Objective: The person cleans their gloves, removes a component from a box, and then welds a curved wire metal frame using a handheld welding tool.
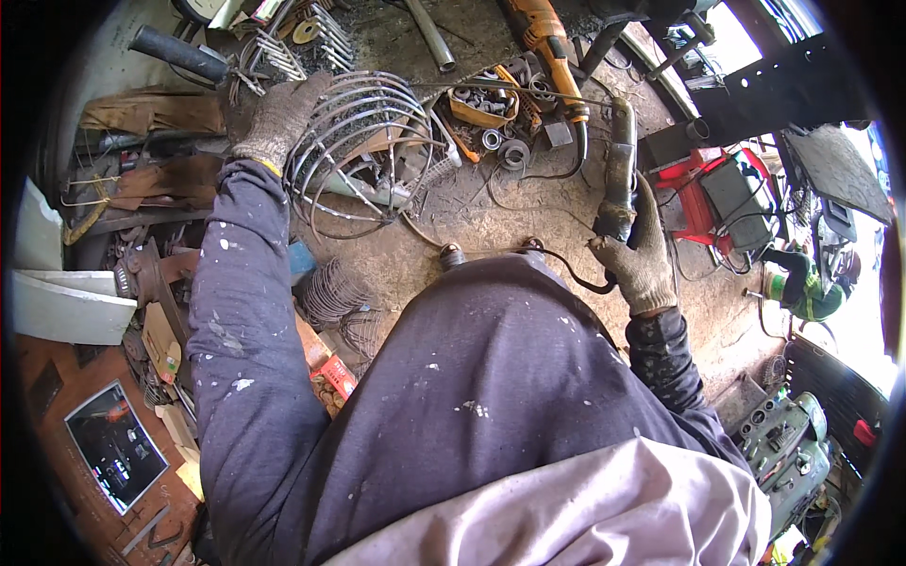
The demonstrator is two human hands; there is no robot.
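My left hand (279, 121), in a knitted work glove, is closed on the upper left rim of a round cage (363, 141) of bent metal rods. In my gloved right hand (645, 257) is a worn, dark, cylindrical tool that looks like a welding electrode holder (620, 141). A black cable (583, 280) runs out of its lower end. From its head a thin rod (557, 94) stretches left toward the cage's top; I cannot tell whether they touch. Some of the left fingertips are hidden behind the cage.
An orange power tool (547, 42) lies beyond, beside a yellow tray (481, 111) of small metal parts. Wire coils (335, 291) sit left of my knees. A red-framed machine (694, 184) stands right, with cables on the floor. A metal pipe (429, 36) lies at the far side.
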